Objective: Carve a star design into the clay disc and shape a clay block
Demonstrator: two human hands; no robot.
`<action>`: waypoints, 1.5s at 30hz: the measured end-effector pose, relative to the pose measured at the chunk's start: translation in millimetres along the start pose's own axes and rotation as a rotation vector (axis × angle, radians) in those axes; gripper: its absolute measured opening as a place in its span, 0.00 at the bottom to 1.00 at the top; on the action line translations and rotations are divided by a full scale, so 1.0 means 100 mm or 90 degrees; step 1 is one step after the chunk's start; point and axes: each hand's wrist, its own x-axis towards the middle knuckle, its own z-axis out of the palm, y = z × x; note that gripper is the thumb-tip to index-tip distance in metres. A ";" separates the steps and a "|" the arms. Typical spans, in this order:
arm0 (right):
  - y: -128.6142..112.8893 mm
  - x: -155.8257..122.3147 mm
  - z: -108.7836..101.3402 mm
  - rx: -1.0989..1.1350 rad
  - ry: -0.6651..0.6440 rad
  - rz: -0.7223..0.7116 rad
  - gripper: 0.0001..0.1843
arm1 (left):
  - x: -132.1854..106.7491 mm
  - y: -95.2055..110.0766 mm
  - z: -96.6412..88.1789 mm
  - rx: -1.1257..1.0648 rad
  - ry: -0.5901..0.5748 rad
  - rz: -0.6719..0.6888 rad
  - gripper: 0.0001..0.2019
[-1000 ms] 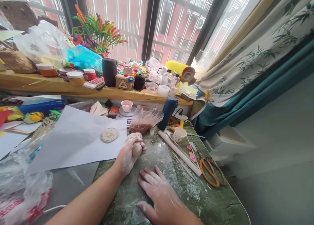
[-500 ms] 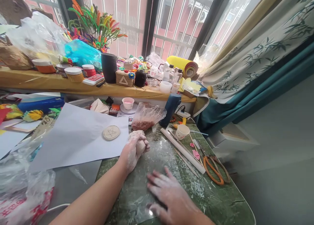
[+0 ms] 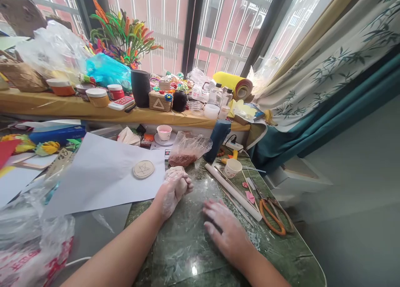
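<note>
My left hand point(image 3: 173, 190), dusted white, is closed around a pale lump of clay point(image 3: 173, 171) that sticks out above the fingers, over the green marble table point(image 3: 278, 253). My right hand point(image 3: 225, 226) lies flat, fingers spread, on a clear plastic sheet point(image 3: 187, 241) spread over the table. A round clay disc point(image 3: 143, 169) with a star mark rests on a white paper sheet point(image 3: 100, 174) just left of my left hand.
A white rolling pin point(image 3: 233, 191), orange-handled scissors point(image 3: 271, 216), a paper cup point(image 3: 233, 167), a plastic bag of red-brown material point(image 3: 186, 150) and a dark blue bottle point(image 3: 218, 139) crowd the table's right and back. A cluttered yellow shelf point(image 3: 56, 105) runs behind. Plastic bags point(image 3: 28, 245) lie front left.
My right hand slid right and away from me across the plastic sheet. My left hand keeps its hold on the clay, almost in place.
</note>
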 end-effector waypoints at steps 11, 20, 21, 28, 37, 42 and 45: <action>-0.19 0.40 0.36 0.779 0.125 0.341 0.21 | -0.17 0.03 -0.06 0.283 -0.168 0.112 0.21; -0.58 0.56 -0.83 0.389 0.362 0.044 0.15 | 0.02 0.09 -0.16 0.143 0.023 0.179 0.19; -0.62 0.54 -0.89 0.269 0.447 -0.042 0.14 | 0.04 0.07 -0.17 0.137 0.025 0.176 0.19; 0.00 0.15 -0.27 -0.150 0.096 -0.242 0.18 | 0.10 0.07 -0.23 0.113 0.020 0.140 0.20; 0.08 0.26 0.17 -0.211 0.105 -0.037 0.22 | 0.06 0.10 -0.17 0.119 0.110 0.255 0.16; 0.13 0.22 0.28 -0.198 0.044 -0.117 0.12 | 0.04 0.20 -0.26 0.131 0.248 0.418 0.12; 0.16 0.18 0.28 -0.174 0.044 -0.123 0.17 | 0.04 0.23 -0.27 0.117 0.254 0.416 0.13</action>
